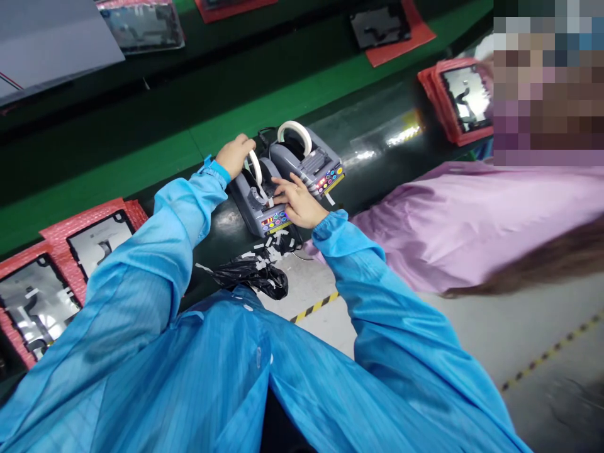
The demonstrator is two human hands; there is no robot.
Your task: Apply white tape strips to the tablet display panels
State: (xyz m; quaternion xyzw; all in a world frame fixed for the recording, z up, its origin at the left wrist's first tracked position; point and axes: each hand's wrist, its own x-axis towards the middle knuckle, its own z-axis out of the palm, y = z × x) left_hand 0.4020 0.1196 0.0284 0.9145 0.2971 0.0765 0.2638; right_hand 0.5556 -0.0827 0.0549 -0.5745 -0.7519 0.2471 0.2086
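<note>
Two grey tape dispenser machines stand side by side on the dark bench edge. My left hand (234, 155) is closed over the white tape roll (255, 167) on the nearer dispenser (257, 211). My right hand (298, 201) rests on the front of that dispenser, fingers stretched towards the tape outlet beside its coloured buttons (276, 221). The second dispenser (314, 165) carries its own white tape roll (295, 133) and sits just right of my hands. Both my arms are in blue sleeves.
A black bag (250, 275) with white tape scraps hangs below the dispensers. Red trays with dark panels lie at the left (61, 264), at the right (465, 97) and on the green belt (302, 94) beyond. A person in a pink coat (462, 220) is close on my right.
</note>
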